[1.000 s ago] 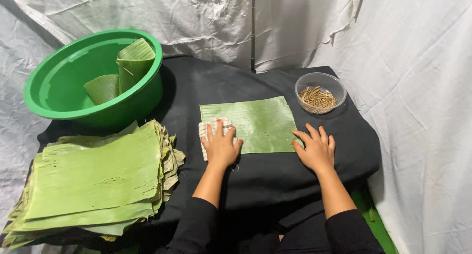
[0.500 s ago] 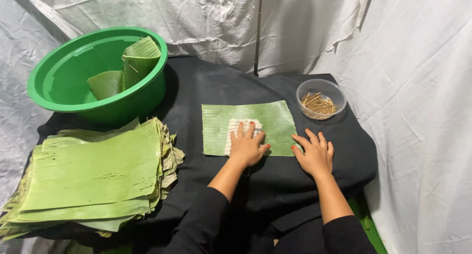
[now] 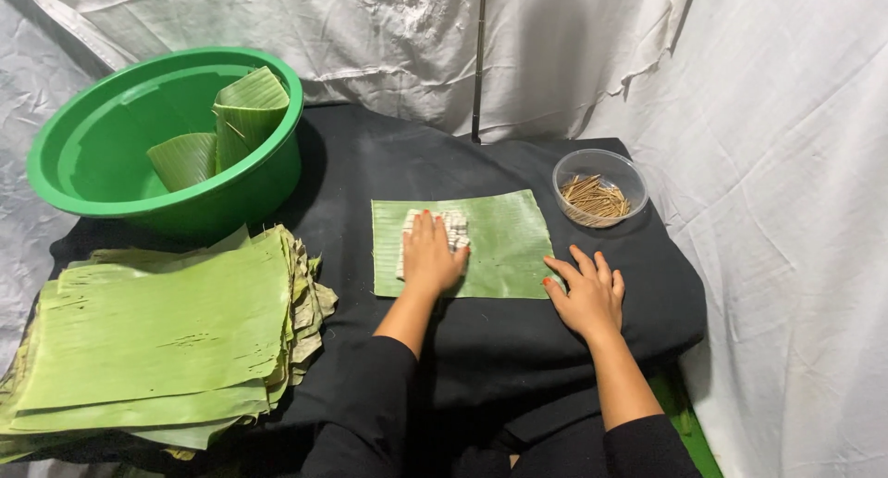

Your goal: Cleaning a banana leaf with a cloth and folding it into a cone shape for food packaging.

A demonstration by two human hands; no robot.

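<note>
On the black cloth in front of the person lies a leaf, a flat green rectangle with its long side across the view. The left hand rests palm down on the left half of the leaf, fingers stretched forward and close together, pressing a rag, white with a dark check, flat against the leaf. The hand grasps nothing; the rag sits under the palm and fingers, and only its far edge and right side show past the fingertips. The right hand lies flat and spread at the leaf's near right corner, fingertips touching the edge and the palm on the cloth beside it; it holds nothing either.

Just beyond the leaf's far right corner stands a clear bowl of thin brown sticks, apart from both hands. To the far left sits a green basin with two folded leaves leaning inside. Near it, at the left edge of the cloth, lies a stack of cut leaves, well apart from the left hand. White sheets hang behind and to the right.
</note>
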